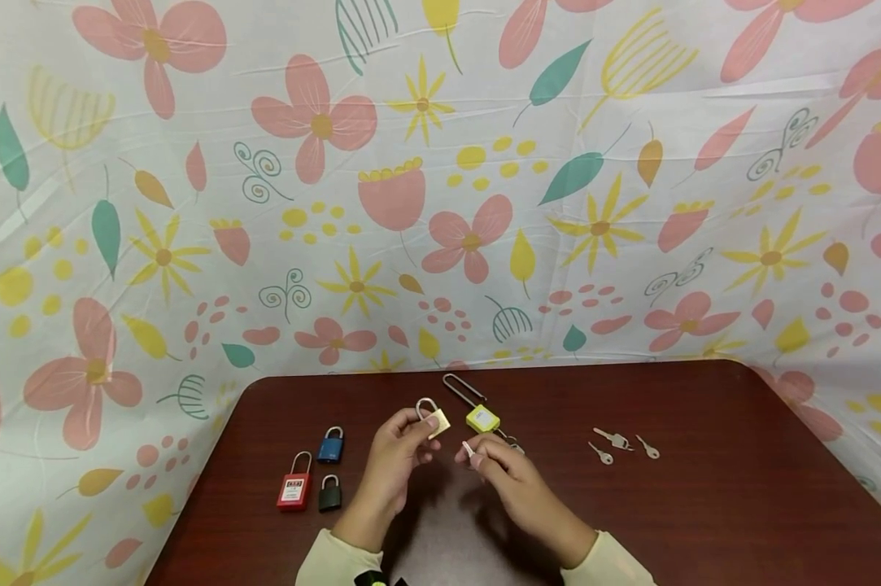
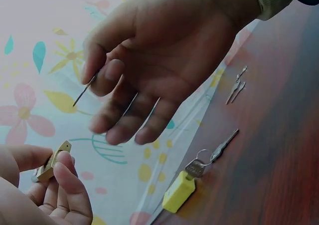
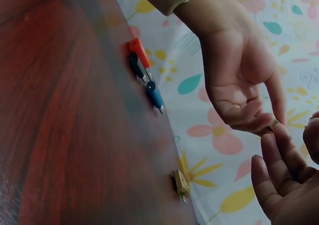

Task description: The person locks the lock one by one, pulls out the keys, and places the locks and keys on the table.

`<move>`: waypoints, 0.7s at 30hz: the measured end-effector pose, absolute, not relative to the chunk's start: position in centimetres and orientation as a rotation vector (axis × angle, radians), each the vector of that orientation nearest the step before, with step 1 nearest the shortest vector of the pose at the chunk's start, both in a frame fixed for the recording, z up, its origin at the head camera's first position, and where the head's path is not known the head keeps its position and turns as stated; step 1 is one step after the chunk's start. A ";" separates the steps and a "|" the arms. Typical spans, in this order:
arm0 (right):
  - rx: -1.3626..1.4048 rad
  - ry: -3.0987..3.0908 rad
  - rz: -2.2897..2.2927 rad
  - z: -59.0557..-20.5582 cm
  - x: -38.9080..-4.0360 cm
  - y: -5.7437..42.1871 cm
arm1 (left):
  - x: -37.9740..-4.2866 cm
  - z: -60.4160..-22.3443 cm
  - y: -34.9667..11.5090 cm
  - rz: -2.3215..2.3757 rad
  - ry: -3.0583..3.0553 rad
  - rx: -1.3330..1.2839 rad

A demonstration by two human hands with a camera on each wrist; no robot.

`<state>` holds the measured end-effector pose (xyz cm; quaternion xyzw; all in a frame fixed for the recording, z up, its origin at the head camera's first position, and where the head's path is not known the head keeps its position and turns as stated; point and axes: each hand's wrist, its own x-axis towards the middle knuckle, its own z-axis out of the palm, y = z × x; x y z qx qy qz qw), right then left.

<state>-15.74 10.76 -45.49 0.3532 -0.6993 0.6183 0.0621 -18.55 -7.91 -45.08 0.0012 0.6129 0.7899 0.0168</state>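
Note:
In the head view my left hand (image 1: 398, 456) grips a small brass padlock (image 1: 438, 422) between thumb and fingers, its silver shackle pointing up. My right hand (image 1: 513, 480), a little to the right and apart from the padlock, pinches a small key (image 1: 469, 449) by its head. The left wrist view shows that key (image 2: 82, 94) as a thin blade sticking out past the right hand (image 2: 154, 60), toward the brass padlock (image 2: 53, 162). Just behind the hands lies a yellow padlock (image 1: 482, 419) with a long shackle; keys on a ring (image 2: 202, 160) are attached to it.
On the table's left lie a red padlock (image 1: 294, 491), a blue padlock (image 1: 330, 448) and a black padlock (image 1: 329, 496). Several loose keys (image 1: 614, 440) are spread on the right. A flower-patterned cloth (image 1: 469, 309) hangs behind the dark wooden table (image 1: 733, 505).

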 end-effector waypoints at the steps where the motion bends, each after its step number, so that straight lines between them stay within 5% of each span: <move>1: 1.061 -2.117 1.855 -45.0 -15.6 10.8 | -18.6 -45.0 -8.0 2.457 1.911 0.007; 21: 0.806 -2.152 1.851 -42.1 -16.1 12.7 | -18.6 -42.1 -11.4 2.530 1.953 0.077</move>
